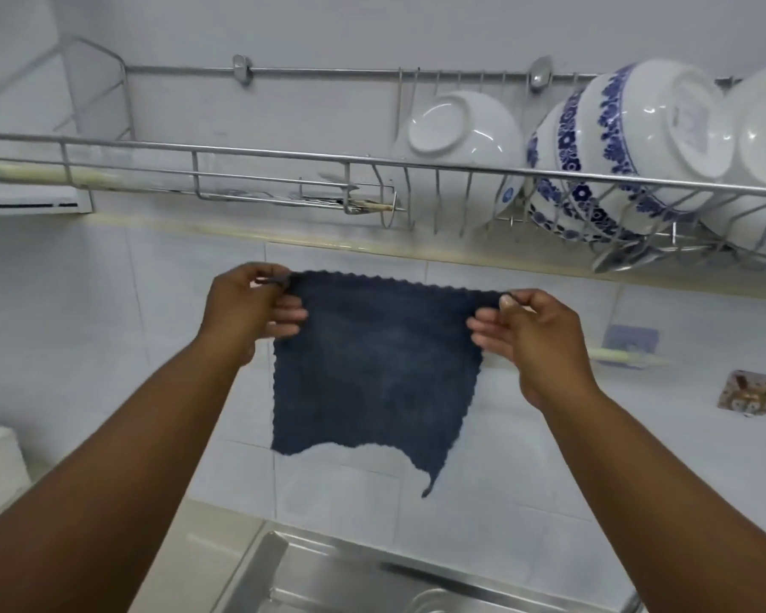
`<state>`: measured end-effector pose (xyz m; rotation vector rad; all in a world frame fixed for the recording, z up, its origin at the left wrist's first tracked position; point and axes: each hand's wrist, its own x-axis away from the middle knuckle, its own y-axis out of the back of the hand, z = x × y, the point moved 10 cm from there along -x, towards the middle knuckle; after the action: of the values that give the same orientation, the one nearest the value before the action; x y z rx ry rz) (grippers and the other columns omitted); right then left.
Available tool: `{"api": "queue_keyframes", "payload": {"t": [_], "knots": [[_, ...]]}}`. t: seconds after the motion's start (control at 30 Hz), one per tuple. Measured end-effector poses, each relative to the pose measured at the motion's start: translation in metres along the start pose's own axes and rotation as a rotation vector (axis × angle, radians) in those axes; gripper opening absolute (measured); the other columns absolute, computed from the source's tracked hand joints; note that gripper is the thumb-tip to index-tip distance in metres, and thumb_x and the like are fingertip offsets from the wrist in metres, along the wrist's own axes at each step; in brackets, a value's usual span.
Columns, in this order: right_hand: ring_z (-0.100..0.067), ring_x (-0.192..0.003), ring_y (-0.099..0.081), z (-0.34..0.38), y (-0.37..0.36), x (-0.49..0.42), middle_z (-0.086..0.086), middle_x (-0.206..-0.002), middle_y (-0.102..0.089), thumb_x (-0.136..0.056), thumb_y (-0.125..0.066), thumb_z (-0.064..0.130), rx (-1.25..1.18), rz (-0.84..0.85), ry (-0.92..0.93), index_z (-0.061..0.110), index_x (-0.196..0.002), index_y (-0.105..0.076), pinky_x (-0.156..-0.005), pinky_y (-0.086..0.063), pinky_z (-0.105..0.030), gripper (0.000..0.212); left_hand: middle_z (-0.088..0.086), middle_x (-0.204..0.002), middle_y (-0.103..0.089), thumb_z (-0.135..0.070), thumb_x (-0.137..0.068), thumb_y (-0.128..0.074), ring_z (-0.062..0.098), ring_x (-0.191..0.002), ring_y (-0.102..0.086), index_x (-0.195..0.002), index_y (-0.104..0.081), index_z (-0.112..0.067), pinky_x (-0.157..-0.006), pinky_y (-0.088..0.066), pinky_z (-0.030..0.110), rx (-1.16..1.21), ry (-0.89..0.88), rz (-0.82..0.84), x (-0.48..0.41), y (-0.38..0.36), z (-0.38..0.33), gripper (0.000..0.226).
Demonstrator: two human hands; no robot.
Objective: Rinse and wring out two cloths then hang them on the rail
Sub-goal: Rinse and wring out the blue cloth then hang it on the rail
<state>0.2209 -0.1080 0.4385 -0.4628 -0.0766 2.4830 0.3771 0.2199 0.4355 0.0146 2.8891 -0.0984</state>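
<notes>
Dark blue cloth [374,369] hangs spread above the sink [328,577], its top corners pinched by the left hand [248,309] and right hand [533,336]. Hanging on the rail [239,149] remains; no second cloth shows.

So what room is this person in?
Most likely a home kitchen. A steel sink sits below, washed bowls dry in a wire rack on the tiled wall, and both hands hold up a dark blue cloth.
</notes>
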Motion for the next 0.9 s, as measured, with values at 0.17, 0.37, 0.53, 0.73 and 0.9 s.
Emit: {"api": "queue_keyframes", "payload": {"t": [0.17, 0.37, 0.53, 0.73, 0.9], "knots": [[-0.013, -0.105, -0.066, 0.009, -0.031, -0.017, 0.003, -0.111, -0.070, -0.096, -0.056, 0.011, 0.230, 0.046, 0.282, 0.028, -0.107, -0.064, -0.100, -0.051, -0.031, 0.023, 0.009, -0.096, -0.070, -0.001, -0.093, -0.055, 0.024, -0.088, -0.072, -0.095, -0.061, -0.016, -0.079, -0.060, 0.031, 0.036, -0.162, 0.008, -0.029, -0.013, -0.013, 0.016], [-0.014, -0.136, -0.042, -0.030, -0.062, -0.012, 0.002, -0.152, -0.039, -0.095, -0.056, 0.017, 0.759, 0.260, 0.397, 0.021, -0.150, -0.027, -0.114, -0.033, -0.027, 0.062, 0.000, -0.109, -0.064, -0.013, -0.097, -0.049, 0.020, -0.099, -0.059, -0.116, -0.056, -0.024, -0.081, -0.045, 0.028, -0.486, -0.362, 0.110, -0.045, -0.032, 0.014, 0.023], [-0.025, -0.130, -0.046, -0.052, -0.076, -0.004, -0.003, -0.148, -0.045, -0.098, -0.044, 0.029, 1.338, 0.326, 0.612, 0.020, -0.152, -0.019, -0.115, -0.025, -0.037, 0.060, 0.001, -0.108, -0.067, -0.026, -0.100, -0.038, 0.027, -0.105, -0.058, -0.134, -0.038, -0.026, -0.101, -0.033, 0.038, -1.018, -0.603, 0.150, -0.049, -0.045, 0.031, 0.033], [-0.029, -0.100, -0.049, -0.044, -0.082, -0.035, -0.004, -0.091, -0.064, -0.100, -0.032, 0.036, 1.446, 0.241, 0.214, 0.027, -0.142, -0.016, -0.095, -0.041, -0.038, 0.046, 0.016, -0.093, -0.065, -0.017, -0.096, -0.040, 0.036, -0.088, -0.061, -0.121, -0.047, -0.010, -0.094, -0.031, 0.048, -1.320, -0.715, -0.109, -0.066, -0.046, 0.007, 0.027], [-0.023, -0.074, -0.048, -0.029, -0.086, -0.049, -0.005, -0.087, -0.059, -0.097, -0.045, 0.040, 1.615, 0.150, 0.222, 0.020, -0.116, -0.040, -0.077, -0.040, -0.034, 0.027, 0.007, -0.094, -0.065, -0.047, -0.088, -0.055, 0.032, -0.089, -0.061, -0.120, -0.037, -0.019, -0.085, -0.037, 0.042, -1.386, -0.340, -0.109, -0.093, -0.041, 0.015, 0.046]]}}
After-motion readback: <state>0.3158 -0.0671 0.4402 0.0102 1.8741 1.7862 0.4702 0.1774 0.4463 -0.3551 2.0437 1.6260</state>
